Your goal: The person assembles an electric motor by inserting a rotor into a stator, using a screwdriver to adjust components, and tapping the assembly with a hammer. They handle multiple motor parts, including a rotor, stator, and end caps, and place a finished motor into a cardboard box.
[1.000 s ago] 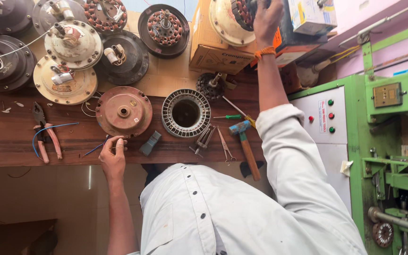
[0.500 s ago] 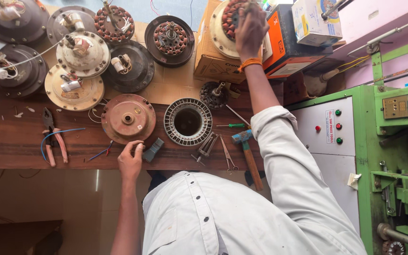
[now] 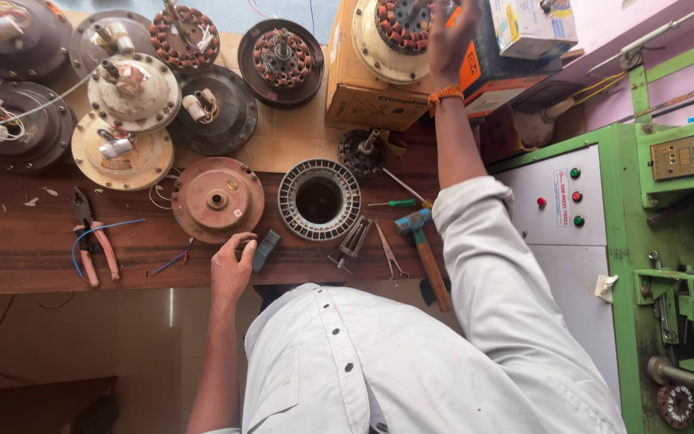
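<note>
My right hand [image 3: 450, 32] reaches far across the bench to a cream fan motor with copper windings [image 3: 391, 36] that sits on a cardboard box [image 3: 359, 100]. Its fingers are spread over the motor's right edge and grip nothing. An orange band circles that wrist. My left hand [image 3: 230, 269] rests on the wooden bench's [image 3: 34, 257] front edge, fingers loosely curled. It touches the rim of a brown round motor cover [image 3: 217, 199], beside a small dark grey block [image 3: 265, 250]. A ribbed metal stator ring [image 3: 319, 199] lies right of the cover.
Several fan motors and covers crowd the bench's far left [image 3: 134, 92]. Pliers with red handles [image 3: 90, 237], a blue wire [image 3: 102, 233], a hammer [image 3: 423, 253], a green screwdriver [image 3: 395, 203] and tweezers [image 3: 391, 257] lie along the front. A green machine cabinet [image 3: 596, 241] stands at the right.
My left hand slid right along the bench edge, from left of the brown cover to beside the grey block. My right hand stays at the motor on the box, fingers more spread.
</note>
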